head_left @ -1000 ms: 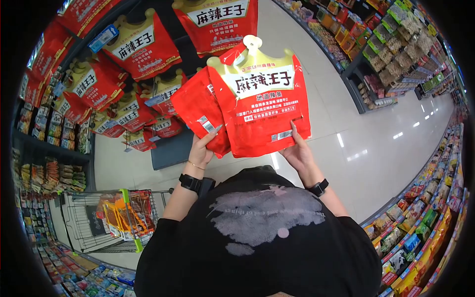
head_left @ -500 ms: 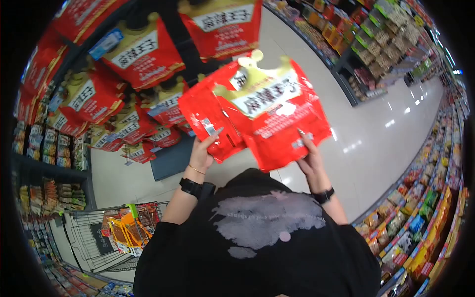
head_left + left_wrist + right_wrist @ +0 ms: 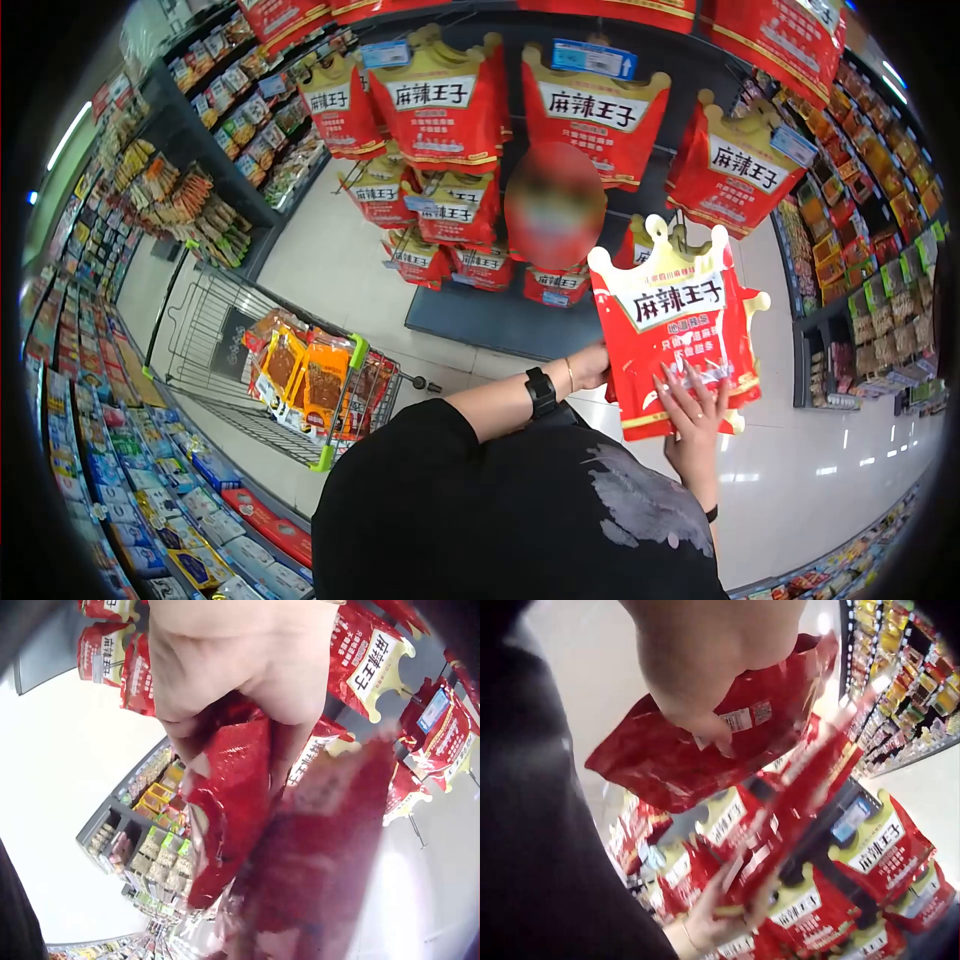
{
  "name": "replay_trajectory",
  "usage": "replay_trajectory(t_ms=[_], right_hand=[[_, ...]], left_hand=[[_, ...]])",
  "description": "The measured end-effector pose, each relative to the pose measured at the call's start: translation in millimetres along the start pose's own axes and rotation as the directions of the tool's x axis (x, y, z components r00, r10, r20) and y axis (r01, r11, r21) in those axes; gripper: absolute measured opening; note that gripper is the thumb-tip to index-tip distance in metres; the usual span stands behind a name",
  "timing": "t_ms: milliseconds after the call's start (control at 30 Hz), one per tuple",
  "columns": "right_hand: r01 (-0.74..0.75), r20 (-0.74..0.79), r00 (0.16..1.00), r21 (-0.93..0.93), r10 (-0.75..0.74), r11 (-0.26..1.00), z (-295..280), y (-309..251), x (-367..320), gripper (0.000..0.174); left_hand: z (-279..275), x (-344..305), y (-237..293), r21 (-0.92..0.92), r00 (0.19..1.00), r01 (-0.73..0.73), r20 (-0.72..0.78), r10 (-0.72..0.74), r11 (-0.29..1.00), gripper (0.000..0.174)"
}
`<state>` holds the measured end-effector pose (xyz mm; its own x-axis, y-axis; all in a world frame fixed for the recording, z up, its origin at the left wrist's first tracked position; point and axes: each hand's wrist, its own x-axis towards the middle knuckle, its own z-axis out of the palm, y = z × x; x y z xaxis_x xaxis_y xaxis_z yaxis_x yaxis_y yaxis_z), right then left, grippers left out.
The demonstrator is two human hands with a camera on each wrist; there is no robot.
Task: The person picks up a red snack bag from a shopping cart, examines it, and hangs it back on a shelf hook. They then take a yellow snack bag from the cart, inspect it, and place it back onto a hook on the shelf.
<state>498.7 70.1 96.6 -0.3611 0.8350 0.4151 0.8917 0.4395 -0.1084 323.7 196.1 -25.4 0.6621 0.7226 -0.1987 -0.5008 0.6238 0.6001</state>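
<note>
Here, the right hand (image 3: 696, 440) grips the packet (image 3: 668, 345), floor (image 3: 768, 480) open beside its edge.

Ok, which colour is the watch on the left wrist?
The watch is black; it shows best in the head view.

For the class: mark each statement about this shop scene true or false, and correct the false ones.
1. The fingers of the right hand lie across the front of a red bag. True.
2. The shopping cart holds orange packets. True.
3. The cart stands on the person's right. False: it is on the person's left.
4. The left wrist is bare. False: it wears a dark wristband and a thin bracelet.
5. The hanging bags have gold, crown-shaped tops. True.
6. The left hand is inside the cart. False: it is at the held bags, away from the cart.
</note>
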Motion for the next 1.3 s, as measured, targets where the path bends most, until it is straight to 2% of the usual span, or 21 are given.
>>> replay_trajectory(t_ms=[100,133,167,200,267,300,333,367,400,467,500,533,600,667,733,767,833,933,1000,1167,1300], right_hand=[[-0.009,0.147,0.989,0.26,-0.03,0.965,-11.0,-21.6,18.1,0.062],[-0.032,0.193,0.98,0.34,-0.036,0.94,-16.3,-25.2,22.1,0.063],[-0.031,0.209,0.975,0.444,-0.07,0.895,-12.8,-19.7,20.3,0.063],[-0.033,0.141,0.988,0.579,-0.061,0.815,-10.7,-13.2,18.8,0.055],[-0.11,-0.083,0.972,0.663,0.219,0.74,13.7,8.6,-0.6,0.047],[-0.17,-0.099,0.922,0.767,0.375,0.619,14.3,11.2,4.4,0.048],[-0.21,-0.084,0.848,0.853,0.524,0.477,15.3,14.2,10.0,0.05],[-0.3,-0.082,0.807,0.796,0.585,0.525,25.3,18.4,10.2,0.05],[-0.317,-0.065,0.803,0.795,0.593,0.517,36.1,22.5,6.6,0.05],[-0.571,0.244,0.736,0.725,0.631,0.385,57.9,32.1,2.1,0.047],[-0.594,0.3,0.743,0.708,0.598,0.383,69.6,33.5,1.1,0.047],[-0.629,0.415,0.71,0.738,0.569,0.246,78.3,28.7,4.6,0.047],[-0.685,0.587,0.687,0.72,0.428,0.111,80.4,13.0,15.0,0.045],[-0.751,0.695,0.641,0.656,0.325,0.077,88.0,1.8,26.1,0.046],[-0.723,0.706,0.685,0.689,0.179,0.053,98.0,-2.7,38.5,0.049],[-0.715,0.694,0.693,0.697,0.197,0.061,103.6,-2.6,44.1,0.049],[-0.716,0.718,0.696,0.695,-0.005,0.069,113.4,-2.4,58.4,0.05],[-0.719,0.705,0.695,0.681,-0.145,-0.138,108.9,-18.2,81.3,0.049],[-0.706,0.673,0.706,0.694,-0.221,-0.14,124.5,-23.7,86.5,0.05],[-0.705,0.651,0.704,0.688,-0.285,-0.171,124.5,-18.3,88.8,0.049],[-0.609,0.592,0.793,0.766,-0.145,-0.207,115.0,31.9,88.1,0.053]], left_hand=[[-21.9,-20.5,1.7,0.017,0.999,0.05,-0.018,-0.049,0.999,0.037],[-40.4,-23.8,2.7,0.061,0.994,0.093,0.049,-0.097,0.994,0.042],[-51.4,-23.5,-6.0,-0.018,0.998,0.062,-0.001,-0.062,0.998,0.046],[-60.5,-31.7,-3.3,0.005,0.997,0.074,0.028,-0.075,0.997,0.048],[-63.7,-52.5,6.5,0.02,1.0,0.009,-0.016,-0.008,1.0,0.049],[-50.5,-66.6,12.3,-0.07,0.978,-0.062,-0.202,0.047,0.996,0.047],[-61.6,-74.9,10.6,-0.082,0.978,-0.042,-0.208,0.024,0.996,0.047],[-78.2,-83.7,12.7,-0.051,0.989,-0.035,-0.142,0.028,0.998,0.046],[-93.5,-94.8,12.7,-0.019,0.997,-0.035,-0.076,0.034,0.999,0.045],[-112.2,-115.1,12.5,0.027,0.994,-0.012,-0.109,0.015,1.0,0.044],[-119.1,-122.6,14.6,0.08,0.991,0.002,-0.134,0.009,0.997,0.043],[-125.4,-133.7,14.7,0.082,0.991,-0.002,-0.131,0.012,0.997,0.043],[-130.9,-149.9,17.1,0.147,0.97,-0.005,-0.238,0.04,0.989,0.04],[-100.7,-166.9,31.8,0.243,0.924,0.026,-0.375,0.069,0.97,0.036],[-104.3,-168.5,31.7,0.192,0.911,-0.036,-0.397,0.111,0.981,0.037],[-112.6,-171.1,30.1,0.193,0.915,-0.079,-0.376,0.148,0.978,0.039],[-115.1,-183.9,34.2,0.18,0.917,-0.101,-0.364,0.162,0.978,0.041],[-111.2,-187.7,35.6,0.167,0.906,-0.152,-0.37,0.205,0.974,0.044],[-107.5,-186.1,35.0,0.175,0.887,-0.209,-0.381,0.262,0.962,0.045],[-94.6,-176.7,30.2,0.21,0.814,-0.331,-0.428,0.392,0.92,0.049],[-81.0,-163.3,27.9,0.248,0.775,-0.394,-0.427,0.465,0.885,0.051]])
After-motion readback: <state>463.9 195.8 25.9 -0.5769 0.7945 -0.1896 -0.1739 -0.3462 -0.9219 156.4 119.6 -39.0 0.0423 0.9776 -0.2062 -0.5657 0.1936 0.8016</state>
